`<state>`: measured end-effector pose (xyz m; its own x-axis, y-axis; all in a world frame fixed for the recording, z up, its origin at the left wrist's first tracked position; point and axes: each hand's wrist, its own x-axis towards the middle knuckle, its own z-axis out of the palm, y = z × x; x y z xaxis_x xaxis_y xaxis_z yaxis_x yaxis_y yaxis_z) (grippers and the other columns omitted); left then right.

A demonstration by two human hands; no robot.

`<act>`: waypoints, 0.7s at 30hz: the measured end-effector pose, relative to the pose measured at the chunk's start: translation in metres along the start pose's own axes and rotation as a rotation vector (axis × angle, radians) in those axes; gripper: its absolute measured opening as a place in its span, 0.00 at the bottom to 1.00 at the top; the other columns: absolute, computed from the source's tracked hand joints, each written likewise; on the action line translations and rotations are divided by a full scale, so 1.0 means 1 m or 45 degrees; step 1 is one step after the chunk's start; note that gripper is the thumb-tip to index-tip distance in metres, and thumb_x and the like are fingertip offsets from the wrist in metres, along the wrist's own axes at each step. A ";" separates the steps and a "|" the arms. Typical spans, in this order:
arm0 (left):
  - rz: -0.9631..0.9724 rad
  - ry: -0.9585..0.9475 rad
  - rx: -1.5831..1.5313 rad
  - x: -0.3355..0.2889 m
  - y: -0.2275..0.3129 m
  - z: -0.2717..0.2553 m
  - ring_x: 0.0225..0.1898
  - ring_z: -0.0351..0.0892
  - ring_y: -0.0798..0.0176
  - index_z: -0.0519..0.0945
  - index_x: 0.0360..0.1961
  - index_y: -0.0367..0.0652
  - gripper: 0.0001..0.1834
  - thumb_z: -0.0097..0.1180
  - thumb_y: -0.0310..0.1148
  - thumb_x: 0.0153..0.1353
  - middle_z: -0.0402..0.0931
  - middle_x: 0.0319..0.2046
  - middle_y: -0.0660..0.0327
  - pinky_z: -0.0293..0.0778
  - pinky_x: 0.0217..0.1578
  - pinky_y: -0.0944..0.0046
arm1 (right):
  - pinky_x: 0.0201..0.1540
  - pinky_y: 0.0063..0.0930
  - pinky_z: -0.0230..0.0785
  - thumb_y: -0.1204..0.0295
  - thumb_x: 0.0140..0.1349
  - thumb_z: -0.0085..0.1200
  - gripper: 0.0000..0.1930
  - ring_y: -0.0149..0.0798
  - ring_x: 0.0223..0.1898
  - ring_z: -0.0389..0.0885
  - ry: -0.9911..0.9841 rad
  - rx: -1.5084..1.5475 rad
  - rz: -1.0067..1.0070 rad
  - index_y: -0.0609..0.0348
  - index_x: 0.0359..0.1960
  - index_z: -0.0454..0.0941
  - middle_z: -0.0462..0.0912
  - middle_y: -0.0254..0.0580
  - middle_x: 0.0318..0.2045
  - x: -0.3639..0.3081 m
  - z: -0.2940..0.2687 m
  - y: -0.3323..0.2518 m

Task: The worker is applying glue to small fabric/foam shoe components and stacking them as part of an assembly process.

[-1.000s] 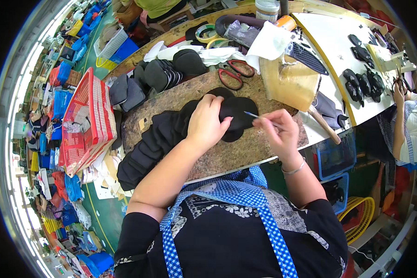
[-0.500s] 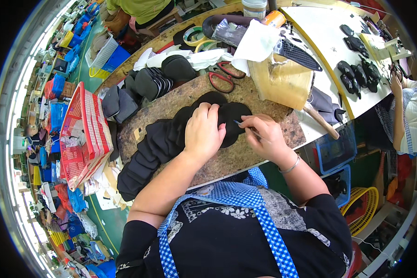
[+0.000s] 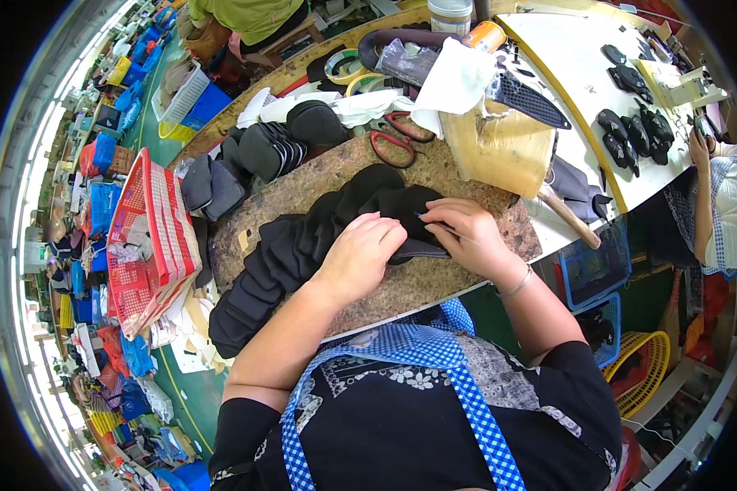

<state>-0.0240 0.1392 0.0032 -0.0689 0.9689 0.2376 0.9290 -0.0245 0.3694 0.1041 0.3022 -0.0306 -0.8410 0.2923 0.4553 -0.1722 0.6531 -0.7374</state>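
Black, round-ended padded pieces (image 3: 274, 254) lie overlapped in a fanned row across the mottled brown board (image 3: 344, 315). My left hand (image 3: 362, 252) is closed at the near edge of the top black piece (image 3: 395, 204), fingers bent and pressed together. That piece's near edge (image 3: 422, 248) shows greyish and looks tilted up between my hands. In my right hand (image 3: 471, 233), thumb and fingers pinch a thin pen-like tool (image 3: 422, 216), its bluish tip at the black piece. Most of the tool is hidden by my fingers.
Red-handled scissors (image 3: 393, 149) lie beyond the row. Stacked dark pieces (image 3: 270, 150) stand at the far left, near a red-and-white basket (image 3: 157, 245). At right are a yellowish block (image 3: 499, 155) and a wooden-handled tool (image 3: 569, 217). Another person (image 3: 721, 196) works at the far right.
My left hand has drawn back toward me and lower on the row. The top piece has shifted and its near edge is tilted up. My right hand has moved only slightly.
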 end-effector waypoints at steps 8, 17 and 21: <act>-0.224 0.043 -0.015 0.007 0.010 -0.005 0.43 0.68 0.48 0.67 0.32 0.40 0.18 0.60 0.24 0.39 0.67 0.47 0.52 0.67 0.43 0.54 | 0.33 0.33 0.70 0.78 0.46 0.57 0.05 0.47 0.28 0.78 0.007 0.004 0.102 0.61 0.27 0.77 0.79 0.47 0.25 -0.005 0.003 -0.010; -0.241 -0.028 -0.032 -0.016 0.018 -0.020 0.38 0.66 0.53 0.70 0.36 0.42 0.25 0.61 0.21 0.30 0.67 0.35 0.60 0.64 0.39 0.60 | 0.38 0.22 0.70 0.79 0.60 0.45 0.06 0.29 0.35 0.78 0.559 1.041 0.471 0.65 0.32 0.75 0.79 0.37 0.29 -0.008 -0.013 -0.034; -0.183 -0.126 -0.015 -0.031 0.019 -0.028 0.42 0.66 0.55 0.74 0.39 0.44 0.30 0.61 0.21 0.26 0.67 0.36 0.60 0.63 0.43 0.58 | 0.39 0.22 0.70 0.78 0.58 0.47 0.04 0.31 0.34 0.78 0.060 0.766 0.457 0.63 0.30 0.75 0.79 0.39 0.29 0.001 0.000 -0.029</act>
<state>-0.0149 0.1019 0.0281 -0.1640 0.9822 0.0919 0.9076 0.1137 0.4040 0.1084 0.2833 -0.0088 -0.8782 0.4564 0.1431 -0.1534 0.0148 -0.9881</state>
